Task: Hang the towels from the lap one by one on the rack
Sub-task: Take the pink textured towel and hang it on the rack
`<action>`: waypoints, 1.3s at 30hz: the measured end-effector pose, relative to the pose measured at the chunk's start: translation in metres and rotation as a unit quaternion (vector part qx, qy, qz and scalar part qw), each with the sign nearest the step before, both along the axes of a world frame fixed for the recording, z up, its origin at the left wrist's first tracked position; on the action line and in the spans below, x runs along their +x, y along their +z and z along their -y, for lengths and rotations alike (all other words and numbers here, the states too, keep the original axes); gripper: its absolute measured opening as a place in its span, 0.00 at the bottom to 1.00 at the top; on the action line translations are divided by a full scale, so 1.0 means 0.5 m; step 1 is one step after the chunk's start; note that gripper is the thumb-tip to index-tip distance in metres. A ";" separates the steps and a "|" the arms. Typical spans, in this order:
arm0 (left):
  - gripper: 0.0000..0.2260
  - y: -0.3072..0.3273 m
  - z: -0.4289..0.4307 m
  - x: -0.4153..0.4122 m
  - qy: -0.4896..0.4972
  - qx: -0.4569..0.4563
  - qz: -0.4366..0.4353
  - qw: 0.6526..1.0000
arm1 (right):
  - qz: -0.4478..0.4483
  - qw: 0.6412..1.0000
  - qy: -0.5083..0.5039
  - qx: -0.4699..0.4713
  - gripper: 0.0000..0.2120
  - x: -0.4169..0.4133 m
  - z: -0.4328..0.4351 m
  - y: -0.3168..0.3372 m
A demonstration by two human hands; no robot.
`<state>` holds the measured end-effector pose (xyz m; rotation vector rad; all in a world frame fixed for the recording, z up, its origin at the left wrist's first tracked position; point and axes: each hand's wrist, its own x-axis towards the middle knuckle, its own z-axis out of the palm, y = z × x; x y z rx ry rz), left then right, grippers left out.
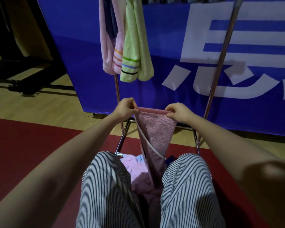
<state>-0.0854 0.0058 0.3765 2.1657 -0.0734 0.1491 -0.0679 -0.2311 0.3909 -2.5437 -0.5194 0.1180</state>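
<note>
A pink towel (156, 130) is stretched by its top edge between my hands, above my knees. My left hand (124, 108) pinches its left corner and my right hand (178, 111) pinches its right corner. The rest of it hangs down between my striped trouser legs. More towels (138, 170), pink and light blue, lie bunched in my lap. The metal rack (220, 63) stands just ahead. From its top left hang a pink towel (105, 46), a pink towel with coloured stripes (118, 55) and a green striped towel (135, 51).
A blue banner (171, 38) with large white characters stands behind the rack. The rack's lower bars (122, 142) reach my knees. A red mat (23, 145) covers the wooden floor under me. Dark stand legs (23, 83) lie at the left.
</note>
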 end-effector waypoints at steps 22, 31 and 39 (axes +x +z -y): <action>0.08 0.276 -0.006 0.059 0.095 -0.081 0.295 0.947 | 0.205 0.880 -0.186 0.386 0.06 0.039 -0.061 0.211; 0.16 0.272 -0.025 0.076 0.087 -0.032 0.258 0.962 | 0.200 0.907 -0.212 0.303 0.09 0.052 -0.063 0.208; 0.06 0.280 -0.026 0.072 0.108 0.090 0.175 0.975 | 0.193 0.913 -0.241 0.268 0.09 0.049 -0.082 0.217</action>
